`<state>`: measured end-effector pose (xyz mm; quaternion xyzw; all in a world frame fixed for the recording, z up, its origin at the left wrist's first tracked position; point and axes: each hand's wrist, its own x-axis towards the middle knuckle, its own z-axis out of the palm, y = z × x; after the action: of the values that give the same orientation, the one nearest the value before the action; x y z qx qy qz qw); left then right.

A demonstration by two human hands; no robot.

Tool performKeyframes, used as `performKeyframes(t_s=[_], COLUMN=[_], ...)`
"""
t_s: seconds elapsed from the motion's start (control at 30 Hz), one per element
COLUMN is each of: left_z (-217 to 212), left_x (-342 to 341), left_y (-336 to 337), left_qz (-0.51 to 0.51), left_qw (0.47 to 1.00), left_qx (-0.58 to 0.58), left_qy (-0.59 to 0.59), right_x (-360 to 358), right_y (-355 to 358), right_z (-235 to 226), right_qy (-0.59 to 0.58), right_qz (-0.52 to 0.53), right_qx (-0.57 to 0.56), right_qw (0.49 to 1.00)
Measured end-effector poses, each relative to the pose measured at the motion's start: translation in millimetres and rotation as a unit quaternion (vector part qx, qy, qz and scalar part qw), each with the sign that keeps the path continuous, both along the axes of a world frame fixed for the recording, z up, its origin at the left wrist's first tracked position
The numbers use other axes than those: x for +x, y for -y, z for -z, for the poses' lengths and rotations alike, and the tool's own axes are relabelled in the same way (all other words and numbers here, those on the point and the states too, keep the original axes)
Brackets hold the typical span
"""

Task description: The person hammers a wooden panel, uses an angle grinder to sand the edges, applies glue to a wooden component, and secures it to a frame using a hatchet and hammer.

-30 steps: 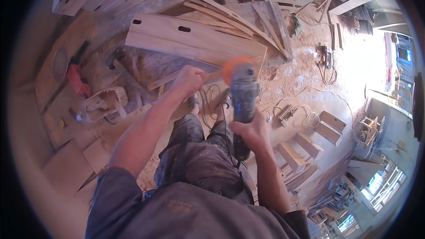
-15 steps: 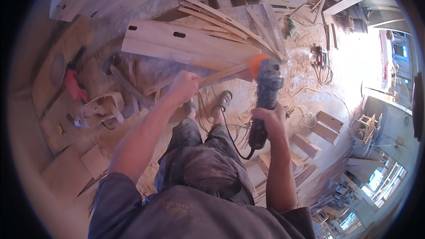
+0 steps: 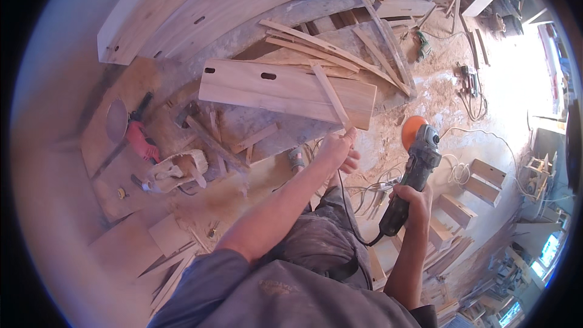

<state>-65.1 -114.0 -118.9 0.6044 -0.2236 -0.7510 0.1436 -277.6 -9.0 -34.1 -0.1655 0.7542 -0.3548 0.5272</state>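
Note:
My right hand [image 3: 413,197] grips the dark handle of an angle grinder [image 3: 415,167] with an orange sanding disc [image 3: 413,131] at its top; its black cord loops down toward my body. My left hand [image 3: 339,147] is stretched forward and closed on the near end of a thin wooden strip [image 3: 331,95] that lies across a wide board with two oval slots [image 3: 285,90]. The grinder is held to the right of the board, apart from it.
Curved slotted boards [image 3: 194,9] lean at the back. Loose slats [image 3: 328,48] lie behind the wide board. A red power tool [image 3: 141,141] and a carved wood piece [image 3: 176,170] sit at left. Small wooden boxes [image 3: 480,179] and cables [image 3: 470,88] lie on the sawdust-covered floor at right.
The grinder has swung right and away from the board. My left hand has reached farther forward to the thin strip at the board's near edge.

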Motion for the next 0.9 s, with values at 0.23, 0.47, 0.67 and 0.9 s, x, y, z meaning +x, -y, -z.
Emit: performKeyframes(t_s=[0.23, 0.47, 0.67, 0.9], left_z=[9.5, -5.5, -28.1, 6.8], left_x=[51.0, 90.0, 112.8, 105.2], left_y=[105.2, 151.2, 105.1, 44.4], left_qz=[0.149, 0.360, 0.287, 0.141], left_qw=[0.561, 0.641, 0.761, 0.951], left_qx=[-0.730, -0.631, -0.500, -0.246], left_qy=[0.361, 0.248, 0.298, 0.124], right_x=[-9.1, -11.9, -3.0, 30.9], right_y=[-18.6, -25.5, -28.6, -8.8], right_z=[7.0, 5.9, 6.1, 2.6], right_qy=[0.022, -0.003, -0.012, -0.027], right_qz=[0.030, 0.008, -0.002, -0.082], right_qx=[-0.011, 0.029, 0.022, 0.012], right_qw=[0.999, 1.000, 1.000, 0.996])
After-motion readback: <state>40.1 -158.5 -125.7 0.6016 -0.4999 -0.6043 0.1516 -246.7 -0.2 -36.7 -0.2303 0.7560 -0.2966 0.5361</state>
